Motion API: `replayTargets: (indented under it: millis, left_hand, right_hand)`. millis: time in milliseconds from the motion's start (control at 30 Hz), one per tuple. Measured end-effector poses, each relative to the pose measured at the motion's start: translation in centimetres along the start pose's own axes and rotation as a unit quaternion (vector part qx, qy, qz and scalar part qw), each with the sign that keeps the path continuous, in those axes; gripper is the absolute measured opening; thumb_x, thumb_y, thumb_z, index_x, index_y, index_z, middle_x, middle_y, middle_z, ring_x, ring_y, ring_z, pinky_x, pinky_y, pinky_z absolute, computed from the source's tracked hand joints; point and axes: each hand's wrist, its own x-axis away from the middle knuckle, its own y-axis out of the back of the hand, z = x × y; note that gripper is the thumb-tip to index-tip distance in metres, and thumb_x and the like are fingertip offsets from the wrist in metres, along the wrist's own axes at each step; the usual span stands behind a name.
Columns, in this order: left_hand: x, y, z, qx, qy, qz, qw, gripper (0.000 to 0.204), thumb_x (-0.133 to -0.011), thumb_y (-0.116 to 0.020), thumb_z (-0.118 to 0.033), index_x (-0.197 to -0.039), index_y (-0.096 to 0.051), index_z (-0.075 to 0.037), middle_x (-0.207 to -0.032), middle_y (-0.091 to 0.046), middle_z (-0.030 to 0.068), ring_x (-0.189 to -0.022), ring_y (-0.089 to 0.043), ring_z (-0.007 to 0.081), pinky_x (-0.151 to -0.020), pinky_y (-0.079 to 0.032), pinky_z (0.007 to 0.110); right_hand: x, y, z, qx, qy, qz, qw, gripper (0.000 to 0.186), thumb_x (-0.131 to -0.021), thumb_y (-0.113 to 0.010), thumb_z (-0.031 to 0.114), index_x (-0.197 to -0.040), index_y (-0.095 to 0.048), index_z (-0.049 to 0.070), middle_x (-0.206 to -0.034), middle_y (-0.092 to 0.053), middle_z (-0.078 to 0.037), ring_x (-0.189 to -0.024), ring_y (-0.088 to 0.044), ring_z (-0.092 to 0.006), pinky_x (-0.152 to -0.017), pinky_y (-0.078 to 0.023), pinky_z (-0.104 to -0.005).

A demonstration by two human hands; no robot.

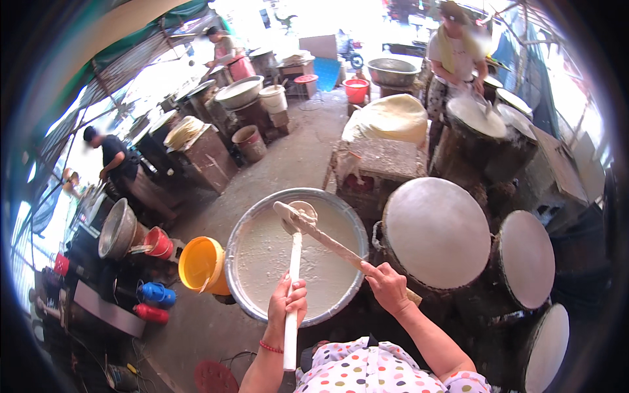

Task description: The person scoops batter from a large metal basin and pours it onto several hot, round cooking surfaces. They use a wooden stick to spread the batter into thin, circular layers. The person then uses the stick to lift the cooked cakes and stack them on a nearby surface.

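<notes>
A wide metal basin [230,278] of pale, lumpy batter [259,262] stands in front of me. My left hand [288,302], with a red bead bracelet at the wrist, is wrapped round the white handle of a ladle [296,259]. The ladle's coated bowl is over the batter. My right hand [388,288] grips a long wooden paddle [331,243], which slants up to the left over the basin. Its flat, batter-smeared end crosses the ladle's bowl and appears to touch it.
A yellow bucket [196,262] stands left of the basin. Several round pale-topped drums, one [436,232] close by, line my right. A low table [380,157] with a covered pale mound [393,120] is beyond. Co-workers [121,157] stand at far left, back and upper right [458,56].
</notes>
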Motion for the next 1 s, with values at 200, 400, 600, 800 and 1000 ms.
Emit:
replayTargets:
  millis: [200,400,600,800,1000]
  left_hand:
    - [-2.2,-3.1,5.6,0.205,0.177,0.037,0.962,0.041,-0.1,-0.036,-0.014,-0.132,-0.027,0.011,-0.083,-0.039,0.0073,-0.054,-0.04,0.0088,-0.036,-0.044,0.022]
    - [-5.0,-9.1,14.2,0.28,0.323,0.049,0.903,0.05,-0.099,-0.035,-0.012,-0.14,-0.017,0.011,-0.084,-0.039,0.0086,-0.056,-0.043,0.0111,-0.039,-0.046,0.024]
    - [-9.9,-12.6,23.8,0.148,0.417,0.104,0.891,0.045,-0.102,-0.035,-0.016,-0.14,-0.023,0.004,-0.084,-0.039,0.0072,-0.053,-0.042,0.0088,-0.037,-0.044,0.022]
    - [-14.4,-10.9,32.0,-0.494,0.185,0.167,0.833,0.043,-0.098,-0.047,-0.012,-0.14,-0.037,-0.014,-0.079,-0.052,0.0053,-0.049,-0.041,0.0058,-0.036,-0.035,0.018]
    - [-17.3,-6.0,33.3,-0.751,0.064,0.222,0.619,0.047,-0.09,-0.055,-0.01,-0.136,-0.046,-0.009,-0.075,-0.061,0.0096,-0.057,-0.058,0.0154,-0.047,-0.047,0.031]
  right_hand:
    - [7.3,6.7,-3.2,0.04,-0.11,0.0,0.993,0.049,-0.077,-0.071,0.011,-0.123,-0.061,0.026,-0.071,-0.05,-0.005,-0.058,-0.057,-0.0209,-0.049,-0.048,-0.034]
    - [19.4,13.7,-5.7,0.045,-0.246,-0.085,0.965,0.047,-0.076,-0.072,0.008,-0.12,-0.064,0.022,-0.067,-0.049,-0.006,-0.057,-0.055,-0.0226,-0.052,-0.049,-0.0347]
    - [19.9,15.7,-8.2,-0.26,-0.552,-0.261,0.748,0.035,-0.091,-0.058,0.012,-0.125,-0.059,0.01,-0.068,-0.054,0.002,-0.057,-0.048,-0.0077,-0.055,-0.044,-0.026]
    - [18.4,15.0,-11.8,-0.065,-0.413,-0.331,0.846,0.038,-0.088,-0.061,0.011,-0.126,-0.059,0.012,-0.067,-0.053,-0.002,-0.057,-0.051,-0.0133,-0.056,-0.045,-0.0283]
    - [19.1,16.4,-11.2,0.139,-0.475,-0.183,0.85,0.039,-0.084,-0.065,0.016,-0.123,-0.061,0.024,-0.073,-0.054,-0.012,-0.069,-0.06,-0.0325,-0.063,-0.051,-0.0411]
